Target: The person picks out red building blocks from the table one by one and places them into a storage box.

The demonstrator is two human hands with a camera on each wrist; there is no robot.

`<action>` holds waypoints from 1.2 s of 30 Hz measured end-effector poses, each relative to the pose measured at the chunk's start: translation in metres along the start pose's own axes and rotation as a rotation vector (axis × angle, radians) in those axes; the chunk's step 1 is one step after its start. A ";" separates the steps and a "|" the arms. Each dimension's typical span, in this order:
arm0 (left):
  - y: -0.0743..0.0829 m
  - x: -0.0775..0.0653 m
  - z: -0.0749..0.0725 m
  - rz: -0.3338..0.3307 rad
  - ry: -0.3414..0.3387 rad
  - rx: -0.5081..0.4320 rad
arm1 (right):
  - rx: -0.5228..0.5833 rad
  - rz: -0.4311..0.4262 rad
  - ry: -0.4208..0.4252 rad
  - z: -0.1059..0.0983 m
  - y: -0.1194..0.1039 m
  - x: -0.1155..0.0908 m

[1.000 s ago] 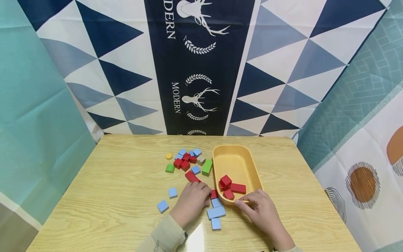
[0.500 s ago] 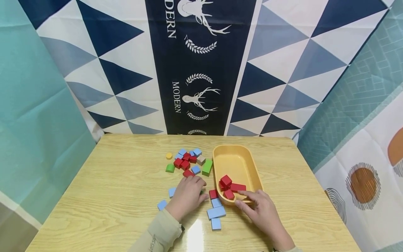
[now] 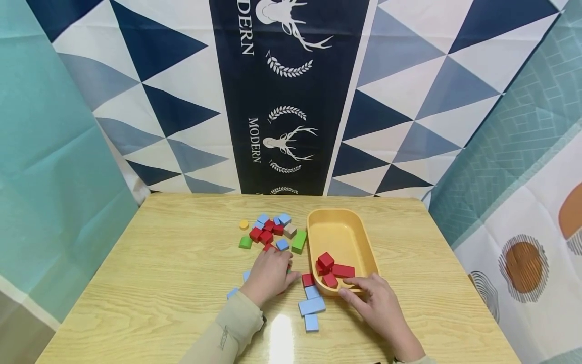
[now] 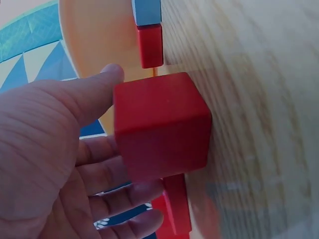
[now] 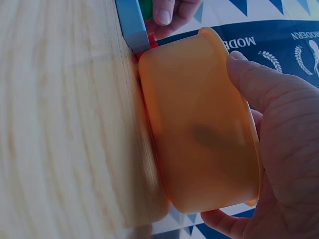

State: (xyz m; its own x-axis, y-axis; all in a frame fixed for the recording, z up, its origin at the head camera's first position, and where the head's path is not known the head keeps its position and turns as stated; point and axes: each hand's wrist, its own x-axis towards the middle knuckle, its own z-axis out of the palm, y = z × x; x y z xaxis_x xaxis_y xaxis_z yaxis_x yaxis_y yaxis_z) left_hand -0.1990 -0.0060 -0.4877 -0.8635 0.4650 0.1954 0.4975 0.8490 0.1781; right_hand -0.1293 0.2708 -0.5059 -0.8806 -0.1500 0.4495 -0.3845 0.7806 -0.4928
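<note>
My left hand (image 3: 268, 275) is low over the table, with its thumb apart from loosely bent fingers. In the left wrist view, a red cube (image 4: 162, 127) looms close in front of the fingers (image 4: 127, 196) and hides part of them; I see no firm grip on it. A green block (image 5: 145, 8) shows beside that hand in the right wrist view. My right hand (image 3: 375, 306) holds the near rim of a yellow plastic bin (image 3: 336, 215), thumb outside and index finger over the edge. Several red blocks (image 3: 343, 271) lie in the bin's near end.
Several blue blocks (image 3: 312, 306) and a red block (image 3: 307, 280) line the bin's near left side. Farther back sits a mixed cluster of red blocks (image 3: 266, 236), blue blocks (image 3: 284, 219), a green block (image 3: 298, 241) and a tan block (image 3: 290, 231). A yellow disc (image 3: 243, 224) lies left.
My left hand has moved left and away from me, off the red block beside the bin and towards the far cluster. My right hand stays at the bin's rim.
</note>
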 end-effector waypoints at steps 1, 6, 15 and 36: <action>0.000 0.002 0.001 -0.004 -0.004 0.000 | 0.000 -0.003 0.003 0.000 0.000 0.000; -0.001 0.011 0.003 -0.038 -0.017 0.003 | -0.004 -0.018 0.009 -0.001 -0.001 0.000; -0.004 0.022 0.005 -0.098 -0.055 -0.013 | -0.009 -0.024 0.013 0.000 -0.001 0.000; -0.006 0.030 0.004 -0.142 -0.099 -0.051 | -0.004 -0.013 0.004 0.000 0.000 -0.001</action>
State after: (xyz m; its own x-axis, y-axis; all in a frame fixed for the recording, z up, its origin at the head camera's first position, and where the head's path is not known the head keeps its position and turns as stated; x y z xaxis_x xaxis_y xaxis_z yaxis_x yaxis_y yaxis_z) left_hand -0.2280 0.0036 -0.4869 -0.9280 0.3660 0.0693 0.3715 0.8951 0.2464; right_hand -0.1289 0.2708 -0.5062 -0.8745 -0.1579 0.4586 -0.3949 0.7808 -0.4841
